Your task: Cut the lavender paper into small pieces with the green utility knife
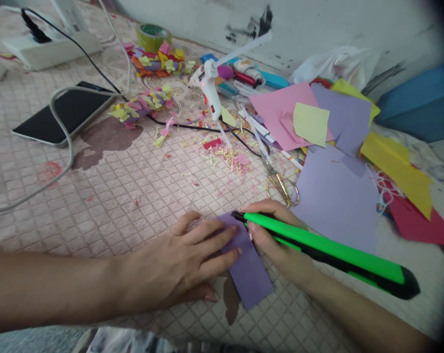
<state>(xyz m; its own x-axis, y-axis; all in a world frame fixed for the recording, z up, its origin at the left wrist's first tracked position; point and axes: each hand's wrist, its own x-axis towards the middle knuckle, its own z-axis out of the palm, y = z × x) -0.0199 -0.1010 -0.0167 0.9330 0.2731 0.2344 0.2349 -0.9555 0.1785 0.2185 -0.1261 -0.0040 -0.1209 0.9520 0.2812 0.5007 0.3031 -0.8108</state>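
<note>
The right hand (281, 260) closes around a green-and-black utility knife (328, 250), its tip at the upper edge of a purple paper strip (249, 279). The open left hand (181, 260) lies flat, fingertips pressing that strip onto a quilted pink mat (134, 196). Gold-handled scissors (283, 190) lie just beyond the right hand.

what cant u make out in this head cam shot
Head view:
Tip of the green utility knife: too small to see any blade, beside the right hand.
Middle of the purple paper strip: covered by the left hand.
Red paper: cut off by the right edge.
Small items behind the white hot glue gun: too small and blurred to name.
</note>
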